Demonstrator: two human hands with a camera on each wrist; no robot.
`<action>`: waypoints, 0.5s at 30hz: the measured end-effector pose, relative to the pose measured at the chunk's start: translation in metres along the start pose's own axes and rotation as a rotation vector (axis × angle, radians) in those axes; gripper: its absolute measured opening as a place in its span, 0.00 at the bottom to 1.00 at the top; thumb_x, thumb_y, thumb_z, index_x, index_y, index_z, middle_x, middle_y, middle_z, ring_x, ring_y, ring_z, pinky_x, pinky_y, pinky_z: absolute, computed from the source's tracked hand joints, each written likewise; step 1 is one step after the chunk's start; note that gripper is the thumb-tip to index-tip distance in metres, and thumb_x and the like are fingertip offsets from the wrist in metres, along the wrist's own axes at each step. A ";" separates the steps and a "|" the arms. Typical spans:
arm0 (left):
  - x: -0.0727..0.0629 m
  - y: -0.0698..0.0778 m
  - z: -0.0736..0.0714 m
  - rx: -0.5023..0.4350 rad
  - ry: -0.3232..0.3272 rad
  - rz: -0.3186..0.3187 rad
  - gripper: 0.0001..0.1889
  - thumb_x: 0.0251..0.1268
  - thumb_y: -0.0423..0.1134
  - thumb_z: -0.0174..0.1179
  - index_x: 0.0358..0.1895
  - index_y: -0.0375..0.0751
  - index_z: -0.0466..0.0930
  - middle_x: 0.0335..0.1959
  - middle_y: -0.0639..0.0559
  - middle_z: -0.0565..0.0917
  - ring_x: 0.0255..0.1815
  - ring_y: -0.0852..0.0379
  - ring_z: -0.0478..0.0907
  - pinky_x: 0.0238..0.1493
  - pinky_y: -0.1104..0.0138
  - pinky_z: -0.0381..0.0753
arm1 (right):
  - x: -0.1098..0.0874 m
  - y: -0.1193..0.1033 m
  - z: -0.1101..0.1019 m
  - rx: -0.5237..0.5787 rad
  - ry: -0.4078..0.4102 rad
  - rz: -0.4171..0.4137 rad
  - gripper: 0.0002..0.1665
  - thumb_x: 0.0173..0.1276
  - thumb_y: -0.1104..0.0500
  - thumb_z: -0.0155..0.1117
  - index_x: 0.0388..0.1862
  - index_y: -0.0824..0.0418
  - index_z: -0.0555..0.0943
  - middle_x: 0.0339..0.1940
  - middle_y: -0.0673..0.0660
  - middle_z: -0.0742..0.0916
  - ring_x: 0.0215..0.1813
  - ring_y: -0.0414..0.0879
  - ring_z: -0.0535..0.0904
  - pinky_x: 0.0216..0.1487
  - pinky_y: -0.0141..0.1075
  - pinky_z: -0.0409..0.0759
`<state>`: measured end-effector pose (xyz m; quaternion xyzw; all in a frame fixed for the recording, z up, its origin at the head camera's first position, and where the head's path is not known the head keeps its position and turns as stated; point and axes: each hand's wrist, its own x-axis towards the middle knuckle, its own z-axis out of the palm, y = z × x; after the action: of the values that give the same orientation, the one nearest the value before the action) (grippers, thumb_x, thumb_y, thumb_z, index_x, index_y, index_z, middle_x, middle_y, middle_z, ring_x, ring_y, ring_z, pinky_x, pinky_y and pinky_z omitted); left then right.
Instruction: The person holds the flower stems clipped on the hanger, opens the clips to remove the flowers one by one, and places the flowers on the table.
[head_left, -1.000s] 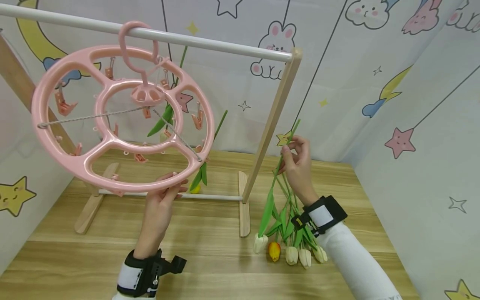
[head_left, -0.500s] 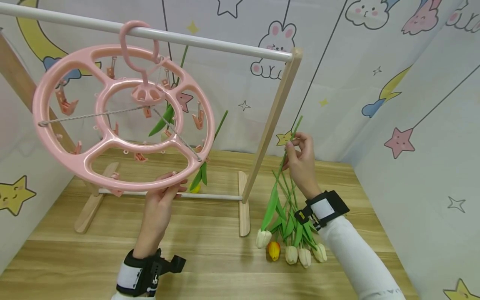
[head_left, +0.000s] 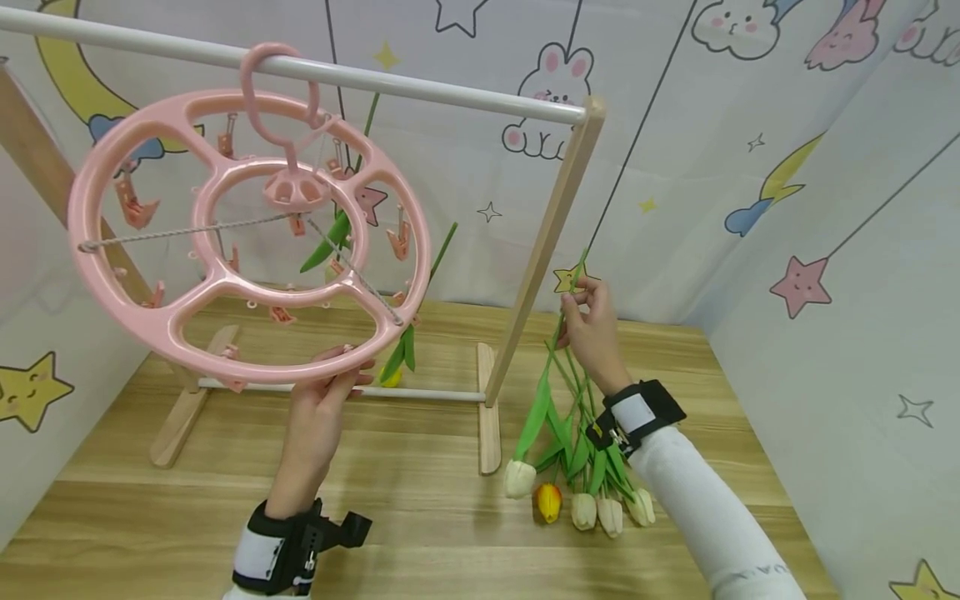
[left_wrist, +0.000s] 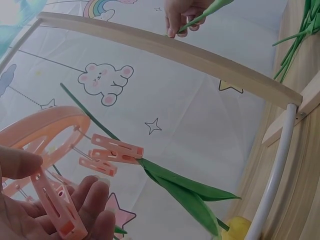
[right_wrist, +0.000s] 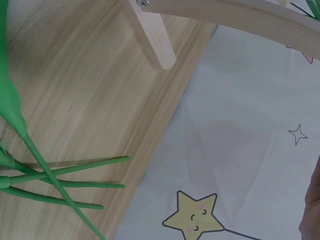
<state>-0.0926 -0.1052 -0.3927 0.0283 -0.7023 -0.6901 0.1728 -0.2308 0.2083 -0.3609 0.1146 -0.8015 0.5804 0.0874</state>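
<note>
Right hand pinching a white tulip, left hand gripping a clip

The right thumb and fingers are closing on the stem near its upper end, and the white bloom is pointing downward; whether it is touching the table is unclear. The left thumb and fingers are holding the clip beneath the near rim of a pink ring hanger. Beside that hand, a second clip is gripping a yellow tulip, which is hanging bloom down. Just beside the held tulip, an orange-yellow tulip and three white blooms are lying on the table. The hanger is hooking over a white bar, which a wooden upright is supporting at its right end. Behind everything, a patterned curtain is showing stars and rabbits.
</note>
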 end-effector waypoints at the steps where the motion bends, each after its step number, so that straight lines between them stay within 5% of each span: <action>1: 0.000 0.000 0.000 -0.001 -0.001 0.003 0.12 0.77 0.34 0.49 0.56 0.35 0.75 0.35 0.75 0.84 0.37 0.69 0.83 0.41 0.75 0.78 | 0.000 0.002 0.001 -0.006 0.001 0.015 0.25 0.80 0.58 0.47 0.67 0.70 0.58 0.38 0.54 0.73 0.14 0.38 0.72 0.19 0.35 0.80; 15: 0.000 -0.001 -0.002 -0.030 0.005 0.009 0.09 0.77 0.34 0.49 0.53 0.40 0.76 0.35 0.74 0.85 0.36 0.71 0.83 0.41 0.75 0.77 | 0.001 0.037 -0.004 -0.129 0.008 0.170 0.24 0.80 0.60 0.45 0.69 0.69 0.57 0.44 0.61 0.72 0.17 0.37 0.71 0.20 0.31 0.80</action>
<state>-0.0920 -0.1070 -0.3936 0.0245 -0.6916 -0.6996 0.1780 -0.2428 0.2227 -0.3932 0.0378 -0.8437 0.5333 0.0483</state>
